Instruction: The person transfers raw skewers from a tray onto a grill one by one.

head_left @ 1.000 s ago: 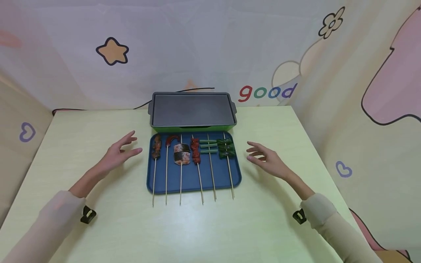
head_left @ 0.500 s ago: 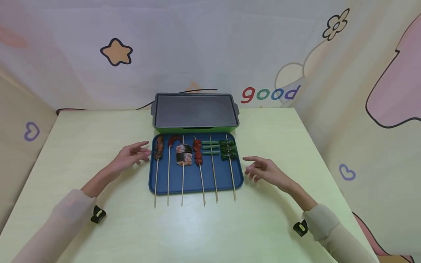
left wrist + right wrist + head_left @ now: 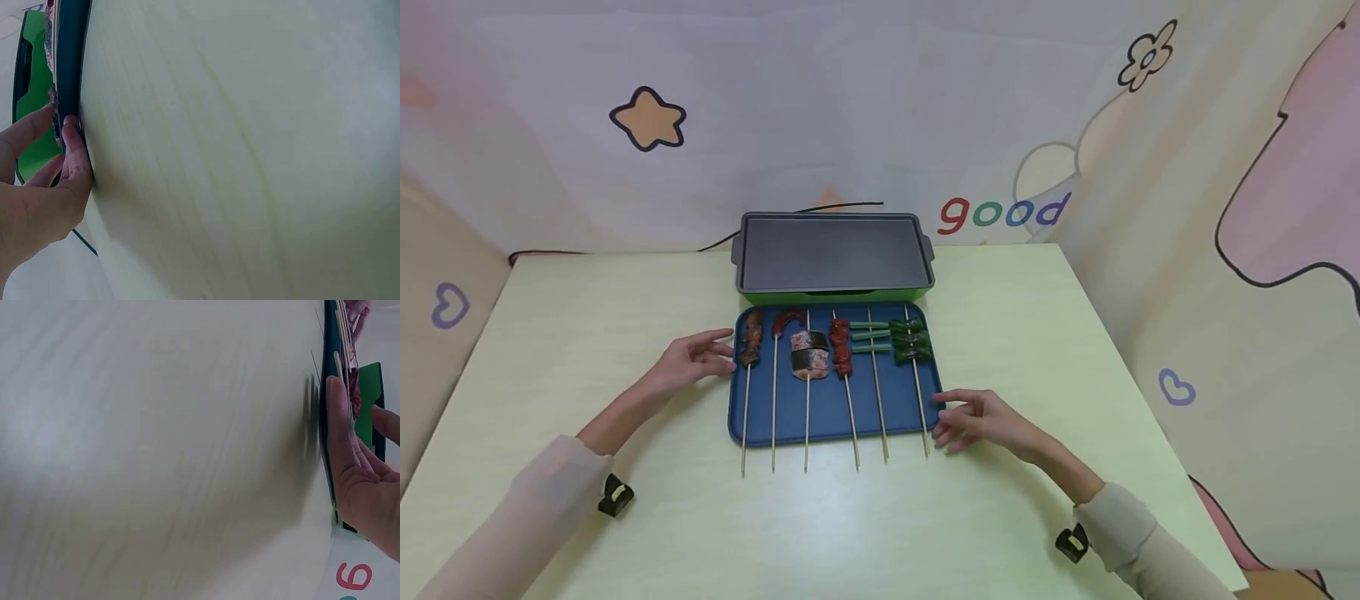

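Observation:
A blue tray (image 3: 901, 408) lies on the table. On it are several skewers: brown chunks (image 3: 752, 333), a red curled piece (image 3: 786, 318), a thick piece with dark bands (image 3: 809, 360), red chunks (image 3: 841, 346), green stalks (image 3: 870, 337) and dark green leafy bundles (image 3: 910, 342). At the tray's left edge, my left hand (image 3: 688, 362) touches the side with relaxed fingers; the left wrist view shows its fingertips against the blue edge (image 3: 74, 56). My right hand (image 3: 985, 421) is at the lower right corner, index finger over the rim. Its thumb (image 3: 338, 412) lies along the tray's side.
Directly behind the tray stands a dark rectangular griddle (image 3: 835, 250) on a green base (image 3: 775, 297). Stick ends overhang the tray's front edge. A patterned cloth (image 3: 850, 100) hangs behind the pale table (image 3: 805, 533), with a dark cord (image 3: 718, 242) behind the griddle.
Both hands have come in to the tray. The left hand moved right to its left edge, fingers drawing closer together; the right moved left and down to its lower right corner.

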Tool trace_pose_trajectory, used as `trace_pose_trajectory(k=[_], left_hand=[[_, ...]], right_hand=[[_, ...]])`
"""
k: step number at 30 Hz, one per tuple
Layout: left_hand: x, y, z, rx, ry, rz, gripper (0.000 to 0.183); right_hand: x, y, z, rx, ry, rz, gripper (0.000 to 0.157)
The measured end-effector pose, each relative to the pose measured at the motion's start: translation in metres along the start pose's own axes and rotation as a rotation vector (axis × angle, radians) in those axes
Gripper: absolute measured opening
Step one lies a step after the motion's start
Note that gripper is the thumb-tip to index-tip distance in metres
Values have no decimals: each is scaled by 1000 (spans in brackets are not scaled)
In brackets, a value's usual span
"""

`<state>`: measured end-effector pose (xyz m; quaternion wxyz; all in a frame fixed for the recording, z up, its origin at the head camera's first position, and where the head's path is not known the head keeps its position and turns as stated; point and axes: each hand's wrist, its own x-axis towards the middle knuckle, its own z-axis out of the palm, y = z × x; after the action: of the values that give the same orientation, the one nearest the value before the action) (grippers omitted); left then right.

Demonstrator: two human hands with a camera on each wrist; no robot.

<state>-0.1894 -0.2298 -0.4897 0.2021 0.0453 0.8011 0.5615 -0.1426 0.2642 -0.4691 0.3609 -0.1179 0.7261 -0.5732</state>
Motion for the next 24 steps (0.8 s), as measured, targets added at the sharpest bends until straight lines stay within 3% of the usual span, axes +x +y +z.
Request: trace_pose_trajectory(k=[12, 24], left_hand=[[2, 1, 2, -17, 18, -26, 69], [1, 0, 3, -19, 24, -43, 68]], right_hand=[[0, 7, 12, 207, -30, 79, 64], [0, 2, 19, 211, 8, 64, 71]])
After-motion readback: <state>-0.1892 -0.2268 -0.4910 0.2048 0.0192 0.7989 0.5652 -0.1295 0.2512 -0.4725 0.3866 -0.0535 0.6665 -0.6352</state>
